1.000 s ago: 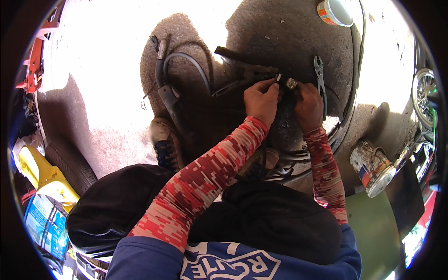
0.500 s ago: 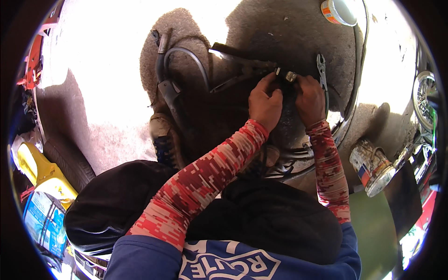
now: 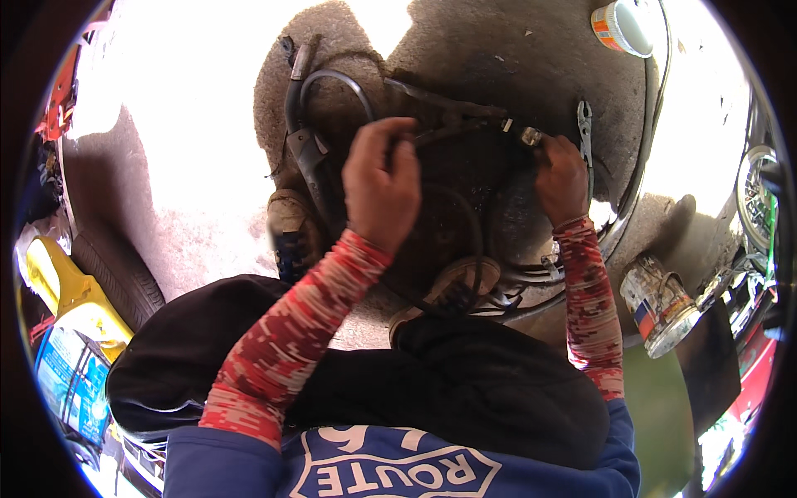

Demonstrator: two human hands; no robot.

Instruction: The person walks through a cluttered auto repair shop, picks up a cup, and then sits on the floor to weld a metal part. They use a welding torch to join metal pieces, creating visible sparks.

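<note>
My right hand (image 3: 561,178) is closed, its fingertips pinching a small brass-coloured metal piece (image 3: 531,135) beside the end of a dark metal bracket (image 3: 452,106). Another small bright bit (image 3: 507,125) shows on the bracket's end. My left hand (image 3: 382,187) is over the dark work area, fingers loosely bent and thumb apart, with nothing visible in it. It partly covers the bracket's left arm. Left of that hand lies a welding torch (image 3: 309,148) with a metal nozzle (image 3: 303,60) and a grey cable (image 3: 347,80). Locking pliers (image 3: 585,129) lie just right of my right hand.
A white bucket (image 3: 623,29) lies at the far right, and a paint-stained can (image 3: 660,307) stands nearer. Dark cables (image 3: 650,124) curve along the right side. A tyre (image 3: 116,270) and a yellow plastic part (image 3: 70,295) are at left. My boots flank the work.
My left hand has left the bracket's end and moved left toward the torch. My right hand stays by the bracket with the small piece. The view has shifted slightly.
</note>
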